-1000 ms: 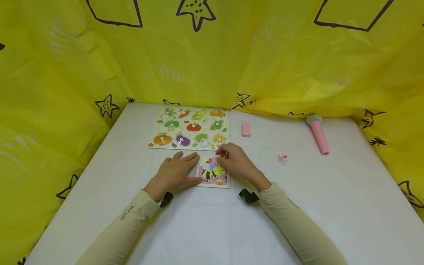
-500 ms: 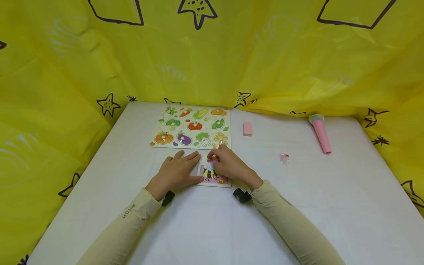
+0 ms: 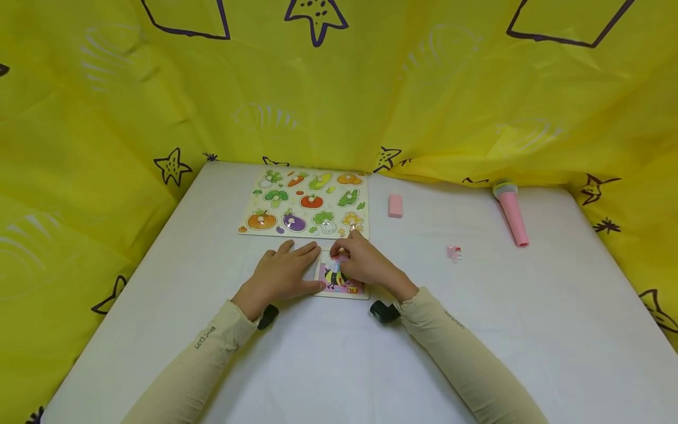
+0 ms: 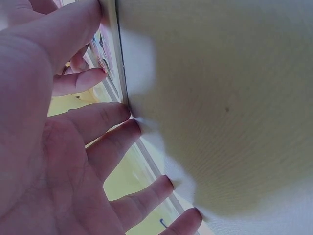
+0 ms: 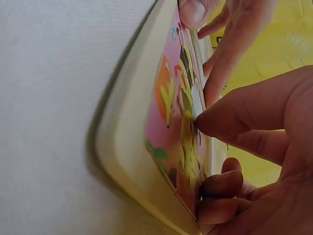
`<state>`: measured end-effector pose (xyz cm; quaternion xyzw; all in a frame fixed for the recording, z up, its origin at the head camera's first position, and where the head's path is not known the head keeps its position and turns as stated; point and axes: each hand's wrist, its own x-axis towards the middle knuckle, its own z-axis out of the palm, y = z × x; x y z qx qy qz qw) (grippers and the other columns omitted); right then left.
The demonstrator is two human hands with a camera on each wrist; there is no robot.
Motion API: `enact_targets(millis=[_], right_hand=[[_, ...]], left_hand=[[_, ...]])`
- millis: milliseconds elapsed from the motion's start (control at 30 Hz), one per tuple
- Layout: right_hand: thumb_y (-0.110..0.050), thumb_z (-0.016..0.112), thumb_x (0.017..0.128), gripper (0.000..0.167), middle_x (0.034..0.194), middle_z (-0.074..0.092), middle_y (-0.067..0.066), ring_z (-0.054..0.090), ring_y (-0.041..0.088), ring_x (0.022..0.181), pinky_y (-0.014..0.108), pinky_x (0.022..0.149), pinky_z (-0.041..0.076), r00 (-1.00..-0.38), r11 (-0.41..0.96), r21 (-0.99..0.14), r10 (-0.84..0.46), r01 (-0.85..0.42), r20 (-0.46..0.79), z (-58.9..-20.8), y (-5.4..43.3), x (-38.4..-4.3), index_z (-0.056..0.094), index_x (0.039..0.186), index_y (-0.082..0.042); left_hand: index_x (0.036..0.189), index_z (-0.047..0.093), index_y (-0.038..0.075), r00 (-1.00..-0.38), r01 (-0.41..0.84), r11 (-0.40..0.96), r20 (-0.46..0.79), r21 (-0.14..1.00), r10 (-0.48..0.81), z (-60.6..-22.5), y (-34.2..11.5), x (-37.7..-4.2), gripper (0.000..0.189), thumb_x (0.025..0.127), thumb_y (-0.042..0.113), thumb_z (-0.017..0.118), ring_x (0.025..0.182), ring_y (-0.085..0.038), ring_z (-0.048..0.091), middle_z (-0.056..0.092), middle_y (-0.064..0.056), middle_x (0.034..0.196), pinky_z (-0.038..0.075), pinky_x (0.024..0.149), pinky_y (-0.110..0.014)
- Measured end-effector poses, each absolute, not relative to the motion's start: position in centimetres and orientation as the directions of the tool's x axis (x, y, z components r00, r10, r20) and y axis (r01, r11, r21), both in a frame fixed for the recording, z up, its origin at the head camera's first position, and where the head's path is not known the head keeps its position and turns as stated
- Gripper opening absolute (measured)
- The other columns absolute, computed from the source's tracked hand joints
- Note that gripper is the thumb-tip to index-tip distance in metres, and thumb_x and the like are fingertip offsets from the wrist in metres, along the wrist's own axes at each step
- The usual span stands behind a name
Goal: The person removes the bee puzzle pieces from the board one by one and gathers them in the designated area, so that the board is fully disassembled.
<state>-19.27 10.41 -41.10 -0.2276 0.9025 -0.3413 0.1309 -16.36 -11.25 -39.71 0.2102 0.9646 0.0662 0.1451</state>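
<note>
A small bee jigsaw puzzle [image 3: 331, 281] lies on the table in a pale frame, with a pink background and a striped bee. My left hand [image 3: 281, 274] rests along its left side, fingers spread and fairly straight, the thumb on the frame's lower left. In the left wrist view the fingertips touch the board edge and table. My right hand [image 3: 365, 262] is over the upper right of the puzzle, thumb and forefinger close together and pinching a puzzle piece at the picture, mostly hidden by the fingers. The right wrist view shows a fingertip [image 5: 208, 125] against the bee picture and the other fingers curled.
Just behind the puzzle lies a vegetable peg board [image 3: 291, 194]. To the right are a pink block [image 3: 395, 206], a loose pink puzzle piece [image 3: 454, 253] and a pink toy microphone [image 3: 512, 215]. A yellow patterned curtain [image 3: 339, 88] surrounds the white table [image 3: 328, 365].
My right hand has moved left and lower onto the top of the puzzle, covering part of the bee, then shifted only slightly. The left hand has stayed in place.
</note>
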Motion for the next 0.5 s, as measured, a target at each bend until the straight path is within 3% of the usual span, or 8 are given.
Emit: enact_targets(millis=[300, 500], right_hand=[[0.008, 0.063, 0.085, 0.032, 0.104, 0.051, 0.012, 0.049, 0.026, 0.097, 0.033, 0.078, 0.045, -0.868, 0.621, -0.709, -0.495, -0.333, -0.026, -41.28, 10.79, -19.00, 0.076, 0.112, -0.005], [0.006, 0.069, 0.088, 0.028, 0.109, 0.059, 0.013, 0.055, 0.028, 0.102, 0.038, 0.086, 0.050, -0.880, 0.620, -0.710, -0.475, -0.334, 0.000, -41.54, 11.00, -19.06, 0.074, 0.115, -0.002]], left_hand=[[0.166, 0.043, 0.016, -0.869, 0.381, 0.907, -0.265, 0.181, 0.418, -39.56, -11.11, -16.35, 0.084, 0.099, 0.060, 0.069, 0.154, -0.047, 0.031, 0.038, -0.001, 0.172, 0.035, 0.115, -0.068], [0.165, 0.044, 0.015, -0.869, 0.383, 0.905, -0.261, 0.184, 0.421, -39.41, -11.19, -16.24, 0.084, 0.099, 0.060, 0.070, 0.154, -0.048, 0.032, 0.039, -0.002, 0.171, 0.036, 0.114, -0.068]])
